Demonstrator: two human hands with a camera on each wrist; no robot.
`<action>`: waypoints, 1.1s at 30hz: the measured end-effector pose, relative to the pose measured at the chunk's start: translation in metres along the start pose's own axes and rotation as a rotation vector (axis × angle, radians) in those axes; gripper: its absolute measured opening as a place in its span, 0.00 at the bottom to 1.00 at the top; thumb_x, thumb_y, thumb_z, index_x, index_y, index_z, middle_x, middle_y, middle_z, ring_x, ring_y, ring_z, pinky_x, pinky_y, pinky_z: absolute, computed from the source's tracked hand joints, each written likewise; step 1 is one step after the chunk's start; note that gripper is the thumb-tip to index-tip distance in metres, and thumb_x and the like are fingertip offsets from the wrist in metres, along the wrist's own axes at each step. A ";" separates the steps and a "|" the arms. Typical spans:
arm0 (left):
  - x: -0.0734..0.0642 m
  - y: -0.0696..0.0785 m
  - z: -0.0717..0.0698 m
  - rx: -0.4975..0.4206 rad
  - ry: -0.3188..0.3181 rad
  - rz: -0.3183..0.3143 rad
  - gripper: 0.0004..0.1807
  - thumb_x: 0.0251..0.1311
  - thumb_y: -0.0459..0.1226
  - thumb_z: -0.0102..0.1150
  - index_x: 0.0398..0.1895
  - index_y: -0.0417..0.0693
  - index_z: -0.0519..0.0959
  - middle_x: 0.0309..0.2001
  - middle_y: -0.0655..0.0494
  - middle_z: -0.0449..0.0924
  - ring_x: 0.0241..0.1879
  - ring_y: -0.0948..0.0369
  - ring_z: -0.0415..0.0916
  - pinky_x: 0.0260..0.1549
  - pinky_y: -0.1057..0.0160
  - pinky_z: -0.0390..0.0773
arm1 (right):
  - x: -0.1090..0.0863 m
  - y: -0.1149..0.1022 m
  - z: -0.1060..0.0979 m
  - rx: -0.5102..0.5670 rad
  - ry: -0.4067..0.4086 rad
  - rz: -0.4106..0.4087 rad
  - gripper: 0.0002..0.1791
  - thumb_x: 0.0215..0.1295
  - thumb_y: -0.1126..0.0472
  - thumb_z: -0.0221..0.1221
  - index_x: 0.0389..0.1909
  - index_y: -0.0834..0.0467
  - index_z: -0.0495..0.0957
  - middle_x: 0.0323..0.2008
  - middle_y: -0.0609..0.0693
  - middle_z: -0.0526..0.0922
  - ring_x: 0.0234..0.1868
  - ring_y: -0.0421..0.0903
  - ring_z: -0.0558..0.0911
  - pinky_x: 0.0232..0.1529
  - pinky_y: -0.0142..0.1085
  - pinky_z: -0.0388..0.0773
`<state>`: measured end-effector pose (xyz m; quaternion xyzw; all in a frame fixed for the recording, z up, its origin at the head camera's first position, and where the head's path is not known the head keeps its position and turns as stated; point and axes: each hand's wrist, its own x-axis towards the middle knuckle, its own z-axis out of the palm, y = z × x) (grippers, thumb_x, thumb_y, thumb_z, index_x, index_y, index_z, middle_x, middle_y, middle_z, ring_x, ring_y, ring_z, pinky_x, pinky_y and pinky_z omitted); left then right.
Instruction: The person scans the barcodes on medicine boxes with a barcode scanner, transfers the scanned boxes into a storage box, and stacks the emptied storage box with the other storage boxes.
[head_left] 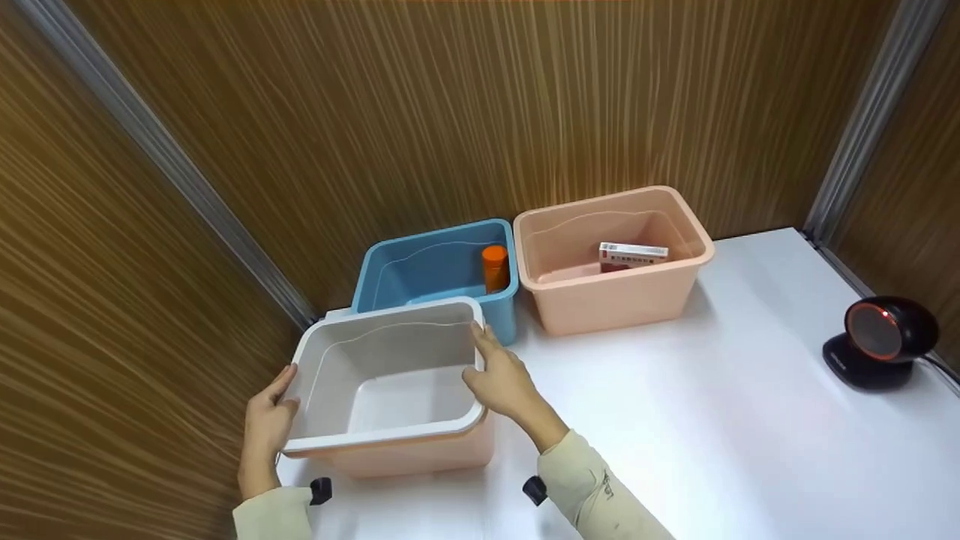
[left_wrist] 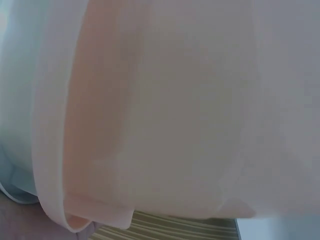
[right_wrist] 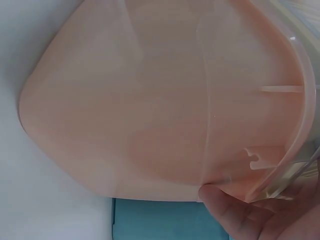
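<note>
A white bin (head_left: 409, 397) sits nested inside a pink bin (head_left: 420, 454) at the front left of the white table. My left hand (head_left: 266, 420) grips the left rim of the stack; in the left wrist view only a sliver of that hand (left_wrist: 20, 220) shows beside the pink wall (left_wrist: 170, 115). At the right rim my right hand (head_left: 502, 379) holds on, thumb over the inner side and index finger along the edge. In the right wrist view a finger (right_wrist: 220, 202) of it touches the pink outer wall (right_wrist: 150, 115) below the rim. Nothing lies inside the white bin.
Right behind stands a blue bin (head_left: 427, 266) with an orange cylindrical container (head_left: 495, 270) in it. Beside that, another pink bin (head_left: 615, 304) holds a small white-and-red box (head_left: 634, 253). A black round device (head_left: 881, 341) with a cable stands far right. Wood-patterned panels (head_left: 480, 112) border the table (head_left: 675, 435).
</note>
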<state>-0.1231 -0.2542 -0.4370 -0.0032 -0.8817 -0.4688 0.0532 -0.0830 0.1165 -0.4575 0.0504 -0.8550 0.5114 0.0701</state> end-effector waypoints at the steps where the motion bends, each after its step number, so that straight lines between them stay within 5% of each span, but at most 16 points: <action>1: -0.001 0.000 -0.001 0.000 0.003 -0.006 0.31 0.64 0.23 0.46 0.72 0.38 0.67 0.75 0.45 0.60 0.75 0.47 0.51 0.72 0.51 0.49 | 0.001 -0.001 0.000 -0.003 -0.002 -0.001 0.42 0.62 0.59 0.58 0.78 0.58 0.58 0.76 0.60 0.55 0.75 0.61 0.57 0.71 0.55 0.56; 7: -0.001 0.000 -0.003 0.005 0.010 -0.047 0.30 0.66 0.26 0.46 0.73 0.40 0.68 0.74 0.41 0.61 0.74 0.43 0.54 0.71 0.47 0.54 | 0.006 0.000 0.000 0.003 -0.006 -0.001 0.42 0.61 0.60 0.59 0.78 0.57 0.59 0.76 0.62 0.56 0.75 0.62 0.57 0.70 0.56 0.56; 10: 0.008 0.003 0.004 0.071 0.056 -0.012 0.29 0.65 0.28 0.49 0.72 0.39 0.69 0.72 0.37 0.63 0.72 0.41 0.58 0.68 0.44 0.58 | 0.009 0.005 -0.005 0.010 -0.002 -0.005 0.41 0.63 0.59 0.58 0.78 0.57 0.58 0.76 0.63 0.55 0.75 0.61 0.57 0.71 0.55 0.56; 16: 0.037 0.024 0.030 0.267 0.355 0.297 0.21 0.65 0.28 0.51 0.60 0.33 0.78 0.61 0.33 0.76 0.62 0.37 0.69 0.63 0.43 0.64 | 0.020 0.025 -0.028 0.040 -0.018 -0.071 0.39 0.76 0.48 0.52 0.80 0.58 0.51 0.77 0.66 0.52 0.76 0.62 0.52 0.72 0.55 0.53; 19: 0.040 0.044 0.046 0.265 0.425 0.426 0.19 0.62 0.25 0.51 0.55 0.32 0.81 0.55 0.33 0.79 0.58 0.36 0.73 0.59 0.42 0.67 | 0.018 0.037 -0.045 0.040 -0.033 -0.099 0.40 0.78 0.45 0.51 0.81 0.59 0.48 0.77 0.68 0.49 0.76 0.65 0.51 0.71 0.58 0.54; 22: 0.029 0.067 0.067 0.245 0.395 0.573 0.19 0.57 0.22 0.52 0.53 0.29 0.80 0.52 0.32 0.79 0.54 0.35 0.74 0.56 0.41 0.70 | 0.008 0.048 -0.064 -0.044 0.009 -0.105 0.39 0.76 0.47 0.54 0.80 0.58 0.53 0.77 0.68 0.49 0.76 0.66 0.52 0.70 0.61 0.54; 25: 0.004 0.089 0.091 0.224 0.343 0.694 0.18 0.57 0.21 0.53 0.52 0.27 0.79 0.51 0.30 0.79 0.53 0.33 0.74 0.55 0.39 0.71 | -0.009 0.053 -0.082 -0.180 0.067 -0.115 0.38 0.74 0.47 0.57 0.79 0.56 0.58 0.78 0.66 0.47 0.76 0.66 0.50 0.70 0.64 0.48; 33: -0.073 0.134 0.185 0.165 0.224 0.913 0.24 0.60 0.24 0.60 0.61 0.32 0.76 0.60 0.37 0.77 0.60 0.42 0.74 0.59 0.44 0.71 | -0.063 0.075 -0.123 -0.549 0.233 -0.182 0.44 0.67 0.41 0.63 0.79 0.51 0.58 0.78 0.68 0.42 0.76 0.70 0.43 0.67 0.71 0.42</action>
